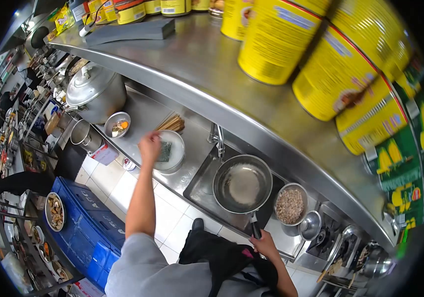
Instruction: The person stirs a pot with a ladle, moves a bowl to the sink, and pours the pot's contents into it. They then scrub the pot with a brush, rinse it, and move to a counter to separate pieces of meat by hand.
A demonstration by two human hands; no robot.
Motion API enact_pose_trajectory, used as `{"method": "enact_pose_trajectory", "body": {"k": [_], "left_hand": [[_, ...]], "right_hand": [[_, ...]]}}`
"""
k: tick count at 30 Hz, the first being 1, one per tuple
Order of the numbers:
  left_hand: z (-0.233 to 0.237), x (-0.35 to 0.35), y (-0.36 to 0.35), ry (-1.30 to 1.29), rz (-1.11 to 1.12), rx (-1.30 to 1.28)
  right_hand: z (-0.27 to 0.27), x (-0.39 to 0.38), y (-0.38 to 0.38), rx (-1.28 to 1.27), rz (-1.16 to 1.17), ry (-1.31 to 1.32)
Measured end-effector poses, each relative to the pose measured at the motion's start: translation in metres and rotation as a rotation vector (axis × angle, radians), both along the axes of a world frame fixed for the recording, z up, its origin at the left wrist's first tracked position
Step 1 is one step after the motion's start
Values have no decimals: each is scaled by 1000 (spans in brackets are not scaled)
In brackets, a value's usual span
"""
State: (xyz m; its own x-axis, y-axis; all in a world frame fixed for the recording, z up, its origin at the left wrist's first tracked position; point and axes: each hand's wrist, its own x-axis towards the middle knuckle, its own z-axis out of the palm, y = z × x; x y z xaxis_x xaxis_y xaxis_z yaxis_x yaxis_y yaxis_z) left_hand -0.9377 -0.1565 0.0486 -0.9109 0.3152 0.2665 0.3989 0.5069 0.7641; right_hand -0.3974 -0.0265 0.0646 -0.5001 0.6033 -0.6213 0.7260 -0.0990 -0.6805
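My left hand (149, 148) is over the left rim of a round bowl (174, 157) of whitish content, its fingers bent together beside a dark green scouring pad (164, 151). Whether the fingers grip anything is too small to tell. My right hand (264, 244) is wrapped round the black handle (255, 227) of a deep wok-like pan (243, 183). The pan sits over the sink (199, 190), below the faucet (218, 140), with a little cloudy residue inside. Wooden sticks (172, 123) lie just behind the bowl.
A big lidded pot (95, 91) and a small bowl of food (118, 124) stand left. Right of the sink are a pot of minced food (290, 204) and a stove (328, 237). A steel shelf (197, 54) with yellow cans (279, 39) overhangs the counter. Blue crates (86, 218) stand behind left.
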Motion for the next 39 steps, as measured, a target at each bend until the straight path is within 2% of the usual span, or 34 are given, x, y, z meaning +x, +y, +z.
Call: {"method": "enact_pose_trajectory", "body": {"k": [1, 2, 3, 4, 6, 7, 8, 11, 12, 14, 16, 18, 21, 24, 26, 27, 28, 29, 31, 34, 36, 37, 39], "left_hand": [[-8, -36, -11, 57, 88, -11], [-29, -71, -22, 49, 104, -137], [-55, -100, -31, 43, 114, -264], [-73, -119, -40, 39, 105, -255], [-109, -146, -48, -99, -328, -451], [-136, -162, -48, -176, -340, -454], [-133, -161, -42, -178, -351, -447], [-106, -156, -44, -94, -297, -799], [-102, -157, -47, -102, -313, -803], [-66, -150, -53, -20, -383, -734], [-21, -144, -56, 156, -394, -615], [41, -121, -58, 188, -412, -629], [122, -62, -58, 204, -471, -635], [137, 15, -56, 113, -601, -593], [106, 95, -39, 43, -714, -572], [102, 121, -24, -121, -730, -726], [87, 141, -13, -138, -835, -632], [50, 156, 0, -131, -842, -625], [13, 184, 35, -178, -781, -606], [-7, 211, 70, -270, -781, -581], [-7, 230, 74, -395, -1002, -535], [-13, 237, 64, -397, -1007, -536], [-29, 241, 37, -349, -1296, -431]], "right_hand": [[-11, -10, 2, -136, -21, 30], [-15, -19, 2, -273, -43, 63], [-10, -35, 1, -356, -47, 60], [-16, -44, -2, -347, -56, 58], [-40, -56, -3, -595, -221, 74], [-55, -58, -4, -661, -261, 61], [-63, -60, -6, -653, -272, 60], [-86, -60, -16, -693, -213, 137], [-95, -56, -18, -696, -229, 129], [-104, -54, -15, -541, -129, 69], [-111, -50, -6, -454, -17, 20], [-123, -45, 0, -348, 14, 29], [-130, -40, 7, -320, 33, 22], [-126, -40, 8, -268, 75, 66], [-131, -37, 2, -274, 73, 77], [-133, -35, 1, -261, 83, 67], [-133, -33, -1, -267, 78, 69], [-132, -32, -3, -261, 80, 98], [-134, -28, -10, -218, 72, 149], [-129, -22, -10, -189, 140, 113], [-130, -21, -6, -122, 131, 108], [-131, -19, -4, -53, 134, 108], [-117, -13, 3, -68, 96, 136]]}}
